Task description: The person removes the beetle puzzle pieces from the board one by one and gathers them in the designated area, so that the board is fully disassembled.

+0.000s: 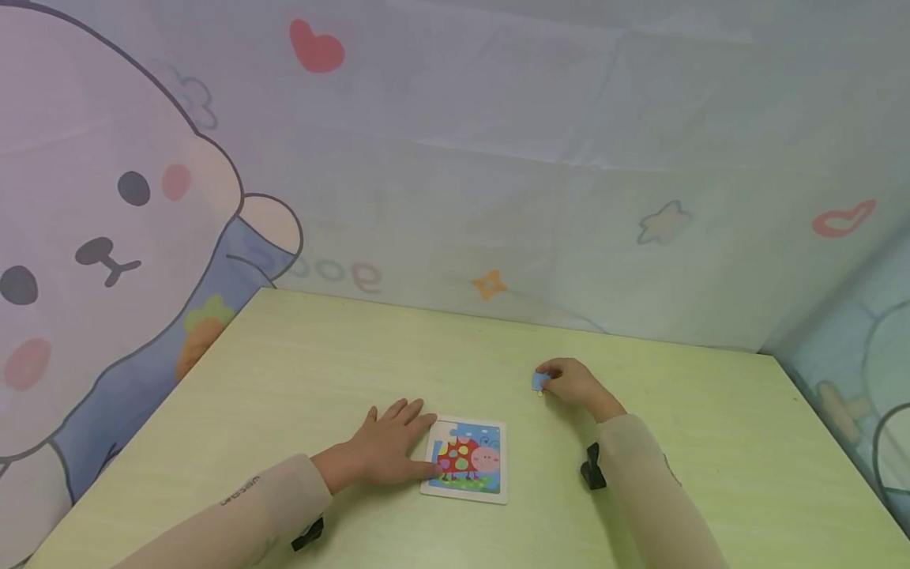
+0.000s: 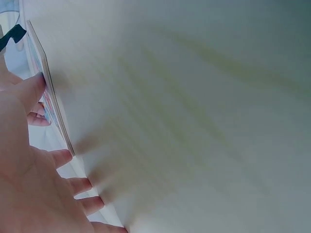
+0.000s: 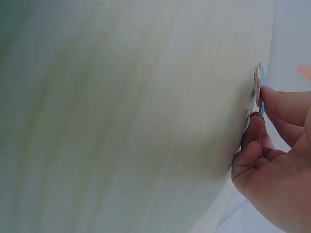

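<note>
At the far left, a large cartoon bear point(image 1: 64, 158) filled the backdrop cloth point(image 1: 498, 118) beside the pale yellow-green table point(image 1: 355, 340). Next came the left sleeve point(image 1: 263, 498), pale with dark lettering, and a black wrist fitting point(image 1: 309, 536) beneath it. The left hand point(image 1: 387, 449) lay with its fingers spread, the thumb resting on the left edge of the puzzle board point(image 1: 503, 466) and the index fingertip touching near its upper left corner; in the left wrist view the other fingertips met the table. The board lay flat, its white frame around a red spotted ladybug point(image 1: 455, 457), with a pale patch showing at the picture's upper left. Farther right and farther back, well apart from the board, the right hand point(image 1: 574, 385) pinched a blue puzzle piece point(image 1: 539, 382) with a yellow tab between thumb and fingers, other fingers curled close to the table; whether the piece touched the surface could not be told. Its pale right sleeve point(image 1: 654, 482) followed, with another black fitting point(image 1: 593, 468) just beside it, and at the far right a dark cable point(image 1: 878, 450) curved down.
</note>
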Action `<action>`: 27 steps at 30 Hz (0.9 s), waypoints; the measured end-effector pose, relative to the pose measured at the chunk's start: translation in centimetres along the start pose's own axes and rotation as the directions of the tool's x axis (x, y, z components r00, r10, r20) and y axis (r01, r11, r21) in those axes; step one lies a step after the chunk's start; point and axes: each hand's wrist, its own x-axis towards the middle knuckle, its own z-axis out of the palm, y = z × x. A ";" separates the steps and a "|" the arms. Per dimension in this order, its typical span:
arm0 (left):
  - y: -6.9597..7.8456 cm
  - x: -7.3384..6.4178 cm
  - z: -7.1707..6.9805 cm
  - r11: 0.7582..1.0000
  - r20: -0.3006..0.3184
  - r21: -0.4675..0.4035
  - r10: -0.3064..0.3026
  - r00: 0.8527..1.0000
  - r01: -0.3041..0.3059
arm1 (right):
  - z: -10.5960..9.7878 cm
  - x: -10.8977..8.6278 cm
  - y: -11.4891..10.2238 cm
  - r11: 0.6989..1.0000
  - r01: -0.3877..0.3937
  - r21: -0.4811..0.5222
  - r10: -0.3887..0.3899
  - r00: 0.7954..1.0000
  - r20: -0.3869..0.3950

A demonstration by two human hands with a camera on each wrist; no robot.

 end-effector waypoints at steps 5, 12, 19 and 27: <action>0.1 -0.2 0.0 1.000 0.000 0.000 -0.002 1.000 0.002 | 0.1 0.1 0.4 1.000 -0.010 0.007 0.010 1.000 -0.003; 0.1 -0.2 0.0 1.000 -0.002 0.007 -0.001 1.000 0.001 | -0.1 0.0 0.3 1.000 -0.008 0.012 0.008 1.000 -0.003; 0.2 -0.2 0.1 1.000 0.002 0.008 0.003 1.000 -0.003 | -0.6 -0.5 -0.6 0.997 0.021 0.073 -0.022 1.000 0.009; 0.3 -0.2 -0.1 1.000 -0.001 0.007 0.001 1.000 -0.001 | -0.2 -0.7 -3.4 0.980 0.184 0.070 -0.187 0.982 0.030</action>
